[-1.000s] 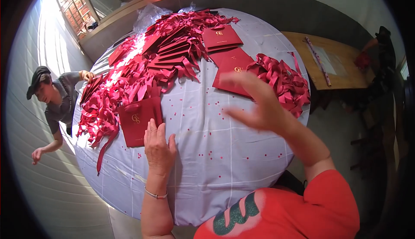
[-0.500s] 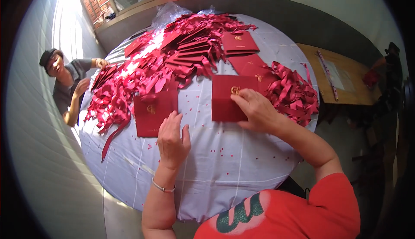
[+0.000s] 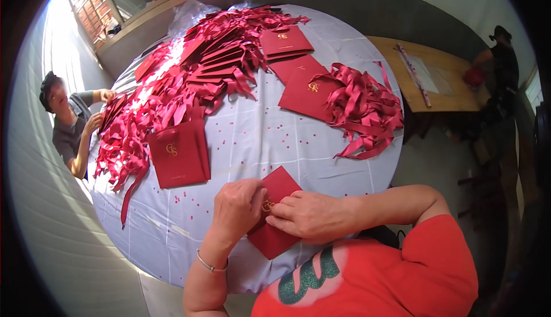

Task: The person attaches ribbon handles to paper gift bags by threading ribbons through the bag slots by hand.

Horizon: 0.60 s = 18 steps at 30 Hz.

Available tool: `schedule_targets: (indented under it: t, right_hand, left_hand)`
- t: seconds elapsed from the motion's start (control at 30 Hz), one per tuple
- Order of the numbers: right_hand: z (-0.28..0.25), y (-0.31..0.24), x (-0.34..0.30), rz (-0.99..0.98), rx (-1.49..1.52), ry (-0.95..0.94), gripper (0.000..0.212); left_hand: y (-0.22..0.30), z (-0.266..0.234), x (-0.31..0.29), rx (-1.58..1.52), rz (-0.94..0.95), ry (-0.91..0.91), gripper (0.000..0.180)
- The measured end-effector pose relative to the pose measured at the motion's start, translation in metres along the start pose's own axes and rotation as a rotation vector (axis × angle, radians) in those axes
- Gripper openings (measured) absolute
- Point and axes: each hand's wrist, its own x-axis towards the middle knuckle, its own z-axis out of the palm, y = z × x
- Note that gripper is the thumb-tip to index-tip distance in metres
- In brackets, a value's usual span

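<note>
A flat dark red paper gift bag with a gold emblem lies turned at an angle on the near part of the cloth, close to my body. My left hand is closed at its left side, fingertips curled near the emblem. From the right, my right hand reaches across the same bag with bent fingers gripping at its middle; its thumb is hidden. Beyond my left hand lies a small stack of similar red bags. Another red bag lies farther back, beside a heap of red ribbons.
A big pile of red bags and ribbons covers the table's far left. Red confetti-like bits dot the white tablecloth. A person handles bags at the left edge. Another person stands by a wooden table at right.
The bag under my right hand has come toward my body and turned at an angle. My left hand has left the bags at left and joined it. The view has shifted.
</note>
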Motion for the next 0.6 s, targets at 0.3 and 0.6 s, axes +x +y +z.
schedule_targets:
  t: [0.3, 0.6]
  right_hand:
    - [0.004, 0.007, -0.006, 0.018, 0.239, 0.007, 0.064]
    - [-0.053, 0.121, -0.082, 0.396, -0.346, 0.423, 0.028]
  left_hand:
    - [0.016, 0.011, -0.004, -0.133, -0.242, 0.103, 0.014]
    - [0.001, 0.014, -0.003, -0.162, -0.414, 0.013, 0.019]
